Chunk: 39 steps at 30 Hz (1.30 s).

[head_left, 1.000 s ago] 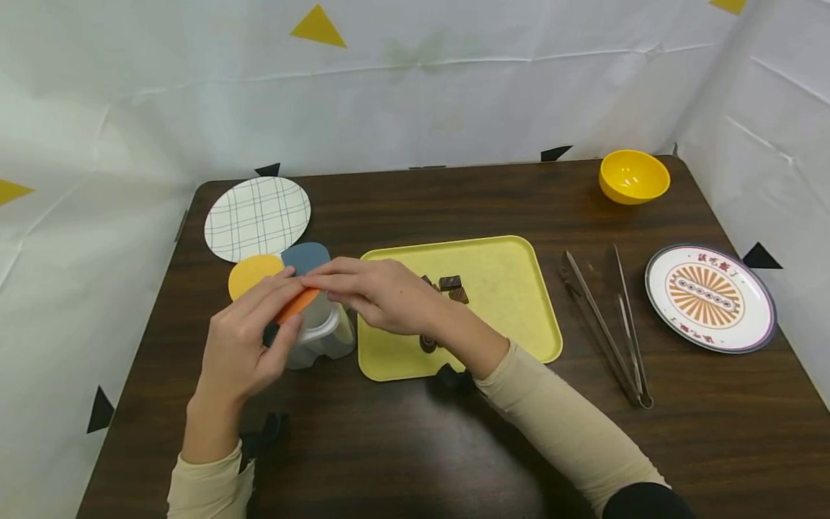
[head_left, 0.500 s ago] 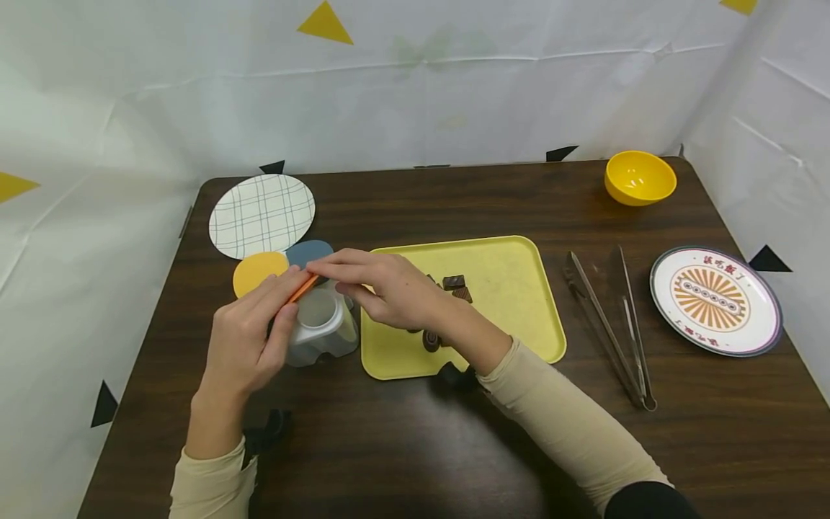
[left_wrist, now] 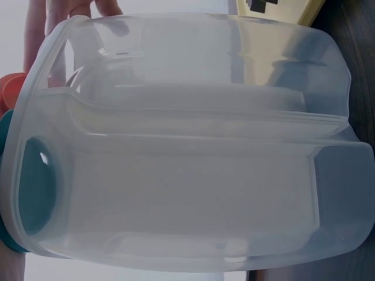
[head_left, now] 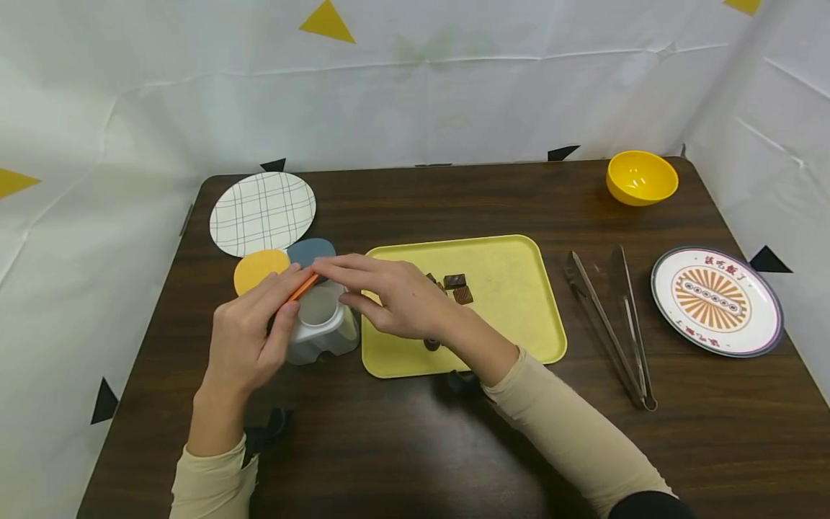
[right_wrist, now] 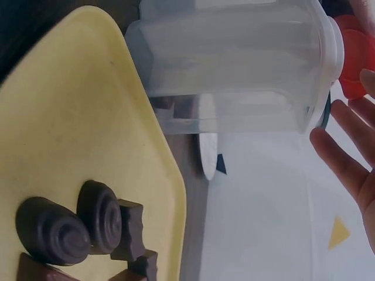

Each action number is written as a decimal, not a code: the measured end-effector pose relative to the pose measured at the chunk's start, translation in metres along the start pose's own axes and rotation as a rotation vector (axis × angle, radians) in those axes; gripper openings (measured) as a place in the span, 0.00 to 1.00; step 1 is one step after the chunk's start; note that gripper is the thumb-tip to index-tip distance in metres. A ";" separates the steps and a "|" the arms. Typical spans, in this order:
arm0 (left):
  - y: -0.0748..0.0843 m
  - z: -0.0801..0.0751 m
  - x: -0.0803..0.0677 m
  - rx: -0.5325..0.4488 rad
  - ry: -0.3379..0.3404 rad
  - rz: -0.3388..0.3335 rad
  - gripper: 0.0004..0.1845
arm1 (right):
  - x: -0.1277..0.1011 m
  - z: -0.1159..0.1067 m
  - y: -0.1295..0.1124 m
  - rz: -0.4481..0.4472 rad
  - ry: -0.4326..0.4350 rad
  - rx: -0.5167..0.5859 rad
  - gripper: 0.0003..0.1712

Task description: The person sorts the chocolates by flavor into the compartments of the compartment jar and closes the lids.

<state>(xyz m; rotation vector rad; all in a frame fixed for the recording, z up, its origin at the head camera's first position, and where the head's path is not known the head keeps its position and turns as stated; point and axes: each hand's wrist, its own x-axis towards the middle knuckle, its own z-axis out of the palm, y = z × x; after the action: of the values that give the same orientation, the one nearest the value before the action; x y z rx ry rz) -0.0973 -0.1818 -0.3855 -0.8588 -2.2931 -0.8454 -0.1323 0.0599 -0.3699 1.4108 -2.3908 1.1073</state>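
Since a second before, the orange lid (head_left: 302,287) had tipped up from nearly flat to steeply on edge over the clear plastic jug (head_left: 320,324), and both hands had edged slightly up the table (head_left: 402,447). The left hand (head_left: 249,339) pinched the lid's lower edge between thumb and fingers; the right hand (head_left: 389,295) held its upper edge with fingers stretched out almost straight. The jug stood open just left of the yellow tray (head_left: 512,288), which carried a few chocolates (head_left: 456,287). A yellow disc (head_left: 258,269) and a blue disc (head_left: 313,251) lay just behind the jug, below a checked round mat (head_left: 262,213)
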 end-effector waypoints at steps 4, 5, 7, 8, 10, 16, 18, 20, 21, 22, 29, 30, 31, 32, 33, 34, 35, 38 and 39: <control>0.000 0.000 0.000 -0.005 0.005 -0.004 0.23 | -0.007 -0.003 -0.002 0.029 0.027 0.014 0.28; 0.000 0.000 0.000 -0.003 0.005 -0.007 0.22 | -0.010 -0.004 -0.003 0.040 0.029 0.019 0.28; 0.000 0.000 0.000 0.001 0.003 -0.014 0.22 | -0.016 -0.007 -0.005 0.071 0.027 0.031 0.27; 0.000 0.000 0.000 0.003 0.001 -0.017 0.22 | -0.020 -0.009 -0.005 0.090 0.027 0.035 0.27; 0.000 0.000 0.000 0.004 -0.002 -0.022 0.22 | -0.029 -0.014 -0.007 0.134 0.036 0.037 0.26; 0.000 0.000 0.000 -0.004 -0.002 -0.023 0.22 | -0.063 -0.034 -0.008 0.371 0.211 -0.106 0.25; 0.001 0.000 -0.001 -0.004 -0.001 -0.022 0.22 | -0.076 -0.042 -0.008 0.525 0.296 -0.182 0.25; 0.001 0.000 -0.001 -0.005 0.000 -0.024 0.21 | -0.090 -0.051 -0.008 0.692 0.358 -0.256 0.26; 0.001 0.000 -0.001 -0.008 0.001 -0.025 0.21 | -0.097 -0.055 -0.008 0.769 0.383 -0.278 0.26; 0.001 0.000 -0.002 -0.010 0.003 -0.025 0.21 | -0.104 -0.060 -0.007 0.836 0.403 -0.300 0.27; 0.000 0.001 -0.003 -0.016 0.009 -0.028 0.22 | -0.156 -0.085 0.005 1.134 0.500 -0.361 0.33; 0.000 0.001 -0.003 -0.017 0.009 -0.028 0.22 | -0.164 -0.088 0.008 1.173 0.502 -0.368 0.34; 0.000 0.001 -0.003 -0.019 0.010 -0.028 0.21 | -0.171 -0.090 0.010 1.209 0.500 -0.376 0.36; 0.000 0.001 -0.003 -0.018 0.011 -0.027 0.21 | -0.177 -0.092 0.012 1.246 0.494 -0.384 0.38; 0.000 0.001 -0.003 -0.018 0.012 -0.027 0.21 | -0.184 -0.094 0.014 1.281 0.485 -0.390 0.39; 0.000 0.001 -0.003 -0.017 0.012 -0.026 0.21 | -0.190 -0.096 0.017 1.314 0.470 -0.398 0.41; 0.000 0.001 -0.003 -0.014 0.013 -0.026 0.21 | -0.196 -0.098 0.019 1.341 0.455 -0.404 0.43; 0.000 0.001 -0.003 -0.009 0.013 -0.023 0.22 | -0.211 -0.101 0.024 1.419 0.419 -0.401 0.47; 0.000 0.001 -0.002 -0.006 0.013 -0.022 0.22 | -0.216 -0.102 0.027 1.439 0.405 -0.398 0.48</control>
<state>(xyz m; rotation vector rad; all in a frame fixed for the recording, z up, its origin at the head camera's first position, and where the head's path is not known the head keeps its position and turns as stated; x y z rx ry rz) -0.0961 -0.1822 -0.3876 -0.8296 -2.2940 -0.8655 -0.0593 0.2846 -0.4119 -0.8029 -2.8376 0.7844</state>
